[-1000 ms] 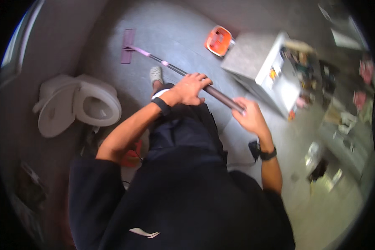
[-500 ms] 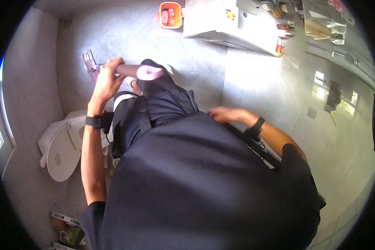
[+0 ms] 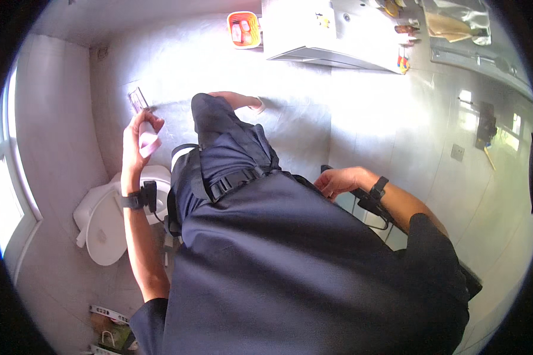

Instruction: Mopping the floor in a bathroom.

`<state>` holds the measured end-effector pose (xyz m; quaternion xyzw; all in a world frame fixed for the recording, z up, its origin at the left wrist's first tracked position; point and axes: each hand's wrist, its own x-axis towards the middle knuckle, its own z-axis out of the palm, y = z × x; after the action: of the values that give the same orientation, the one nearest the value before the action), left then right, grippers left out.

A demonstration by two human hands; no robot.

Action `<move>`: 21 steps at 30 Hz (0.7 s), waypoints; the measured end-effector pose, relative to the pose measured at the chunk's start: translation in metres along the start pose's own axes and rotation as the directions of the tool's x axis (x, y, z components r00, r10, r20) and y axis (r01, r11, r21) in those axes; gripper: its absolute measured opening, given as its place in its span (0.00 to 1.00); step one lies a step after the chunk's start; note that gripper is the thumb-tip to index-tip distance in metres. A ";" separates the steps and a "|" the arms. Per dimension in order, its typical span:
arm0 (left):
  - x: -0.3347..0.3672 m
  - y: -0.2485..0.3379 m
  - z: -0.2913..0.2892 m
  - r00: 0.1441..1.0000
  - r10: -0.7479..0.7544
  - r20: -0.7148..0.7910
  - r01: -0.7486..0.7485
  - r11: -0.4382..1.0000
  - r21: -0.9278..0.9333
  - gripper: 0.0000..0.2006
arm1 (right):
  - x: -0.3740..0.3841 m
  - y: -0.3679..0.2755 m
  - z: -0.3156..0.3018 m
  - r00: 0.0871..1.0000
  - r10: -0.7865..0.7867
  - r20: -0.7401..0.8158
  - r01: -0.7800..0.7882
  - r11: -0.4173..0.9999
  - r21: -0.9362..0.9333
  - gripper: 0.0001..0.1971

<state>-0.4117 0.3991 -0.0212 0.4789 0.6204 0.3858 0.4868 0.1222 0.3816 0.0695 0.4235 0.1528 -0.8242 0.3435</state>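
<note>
My left hand (image 3: 137,133) is wrapped round the pale pink handle (image 3: 149,144) of a flat mop, whose wide end points up toward me. Beyond the fingers, the flat purplish mop head (image 3: 138,99) lies on the grey floor. Beside my right hip, my right hand (image 3: 342,179) has its fingers curled at a dark edge. What those fingers hold, if anything, is hidden. Under that wrist runs a dark bar with a pale panel beside it.
A white toilet (image 3: 106,228) with its lid raised stands at the left, near a window (image 3: 9,195). An orange basket (image 3: 244,29) sits on the far floor beside a white cabinet (image 3: 305,35). Behind my left elbow is a low rack (image 3: 109,313).
The mop handle has swung left and now points more toward me, my left hand with it. My right hand has shifted slightly right and nearer. My legs have moved and the view has turned.
</note>
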 end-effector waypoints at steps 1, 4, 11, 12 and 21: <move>-0.004 -0.007 0.001 0.999 -0.014 -0.047 0.006 0.984 -0.177 0.12 | -0.003 -0.006 0.002 1.000 -0.015 0.002 0.015 1.000 0.006 0.11; -0.015 -0.012 0.000 0.999 -0.026 -0.036 0.029 0.997 0.076 0.11 | -0.019 -0.012 0.009 1.000 0.027 0.016 -0.027 1.000 0.014 0.16; -0.049 -0.009 0.003 0.991 -0.132 -0.031 0.134 0.989 0.062 0.08 | -0.014 0.052 0.053 0.835 0.306 0.458 -0.339 0.941 -0.011 0.34; -0.057 -0.018 0.003 0.994 -0.099 -0.055 0.100 0.995 0.019 0.08 | 0.025 0.116 0.043 0.819 0.236 0.523 -0.257 0.966 -0.034 0.31; -0.074 -0.023 0.008 0.992 -0.099 -0.081 0.101 0.994 0.028 0.08 | -0.039 0.041 0.029 0.936 0.309 0.167 -0.240 0.911 -0.336 0.16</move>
<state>-0.4039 0.3215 -0.0270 0.4393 0.6686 0.3695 0.4726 0.1494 0.3542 0.1196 0.2891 0.1807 -0.7742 0.5333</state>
